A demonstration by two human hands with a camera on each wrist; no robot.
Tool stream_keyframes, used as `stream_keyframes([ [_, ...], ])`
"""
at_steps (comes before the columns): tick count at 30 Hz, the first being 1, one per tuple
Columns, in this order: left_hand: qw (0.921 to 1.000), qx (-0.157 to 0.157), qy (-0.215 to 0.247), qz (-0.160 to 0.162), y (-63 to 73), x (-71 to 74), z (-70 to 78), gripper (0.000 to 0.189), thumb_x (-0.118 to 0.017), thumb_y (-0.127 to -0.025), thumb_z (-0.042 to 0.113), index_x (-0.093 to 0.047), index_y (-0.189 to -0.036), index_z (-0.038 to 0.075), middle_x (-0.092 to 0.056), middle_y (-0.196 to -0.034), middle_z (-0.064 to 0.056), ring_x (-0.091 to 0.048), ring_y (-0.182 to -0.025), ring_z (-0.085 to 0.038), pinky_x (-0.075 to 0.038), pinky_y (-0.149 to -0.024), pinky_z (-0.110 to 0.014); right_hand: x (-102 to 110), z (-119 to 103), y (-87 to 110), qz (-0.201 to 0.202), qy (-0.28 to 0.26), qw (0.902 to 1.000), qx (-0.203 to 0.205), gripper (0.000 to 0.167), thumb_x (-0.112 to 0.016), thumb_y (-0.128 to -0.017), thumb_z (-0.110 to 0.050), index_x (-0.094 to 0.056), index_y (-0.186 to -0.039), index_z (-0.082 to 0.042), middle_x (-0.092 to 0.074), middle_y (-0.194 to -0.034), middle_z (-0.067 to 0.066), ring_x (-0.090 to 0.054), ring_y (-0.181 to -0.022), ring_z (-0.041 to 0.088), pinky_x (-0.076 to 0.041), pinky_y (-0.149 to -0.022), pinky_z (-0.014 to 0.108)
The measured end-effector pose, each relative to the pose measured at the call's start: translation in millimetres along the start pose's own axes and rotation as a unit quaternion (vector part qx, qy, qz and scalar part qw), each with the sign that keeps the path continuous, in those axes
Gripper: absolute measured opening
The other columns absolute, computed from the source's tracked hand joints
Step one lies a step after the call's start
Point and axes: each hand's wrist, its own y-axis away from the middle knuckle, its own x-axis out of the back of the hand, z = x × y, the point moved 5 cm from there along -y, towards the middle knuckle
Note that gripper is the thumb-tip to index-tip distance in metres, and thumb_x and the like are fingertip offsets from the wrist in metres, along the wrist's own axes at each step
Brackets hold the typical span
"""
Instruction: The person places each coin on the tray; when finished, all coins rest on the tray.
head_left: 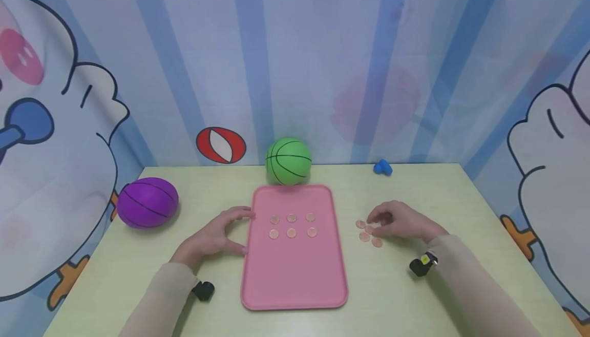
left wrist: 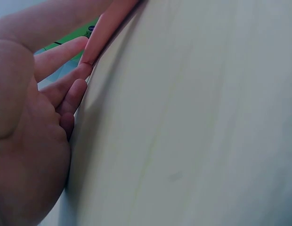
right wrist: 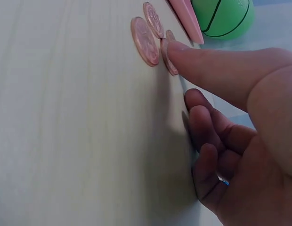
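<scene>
A pink tray [head_left: 295,280] lies on the table, with two rows of copper-coloured coins [head_left: 291,233] on its upper half. My left hand [head_left: 214,234] rests against the tray's left edge, thumb and fingers spread; in the left wrist view its fingers [left wrist: 66,89] lie along the tray's side [left wrist: 106,35]. Right of the tray is a loose group of coins [head_left: 364,236] on the table. My right hand [head_left: 401,220] is over this group. In the right wrist view its thumb tip touches a coin [right wrist: 168,59], the other fingers bent beside it and the index finger hidden.
A green ball [head_left: 289,161] stands just behind the tray, in front of the printed cloth backdrop [head_left: 313,70]. At the left is a purple ball [head_left: 147,203]. A small blue object [head_left: 382,167] sits by the table's back edge.
</scene>
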Motion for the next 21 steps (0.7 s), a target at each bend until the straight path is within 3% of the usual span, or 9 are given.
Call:
stream_keyframes([
  [9, 0.9999, 0.013, -0.003, 0.004, -1.5, -0.7, -4.3, 0.087, -0.097, -0.071, 0.028, -0.058, -0.149, 0.028, -0.036, -0.168, -0.002, -0.022, -0.158, -0.039, -0.010, -0.124, -0.073, -2.0, -1.4, -1.9, 0.002, -0.008, 1.0000, 0.001, 0.022, -0.085, -0.090, -0.025, -0.079, -0.109, -0.015, -0.068, -0.094, -0.002, -0.056, -0.081, 0.019, -0.050, -0.072, 0.027],
  [21, 1.0000, 0.002, -0.001, 0.002, -0.6, -0.3, -1.6, 0.087, -0.097, -0.071, 0.028, -0.058, -0.149, 0.025, -0.035, -0.169, -0.005, -0.021, -0.158, -0.040, -0.009, -0.124, -0.073, -7.7, -7.2, -3.2, -0.010, -0.011, 0.9999, -0.002, 0.013, -0.081, -0.093, -0.019, -0.078, -0.105, -0.015, -0.065, -0.091, 0.002, -0.053, -0.081, 0.019, -0.046, -0.070, 0.028],
])
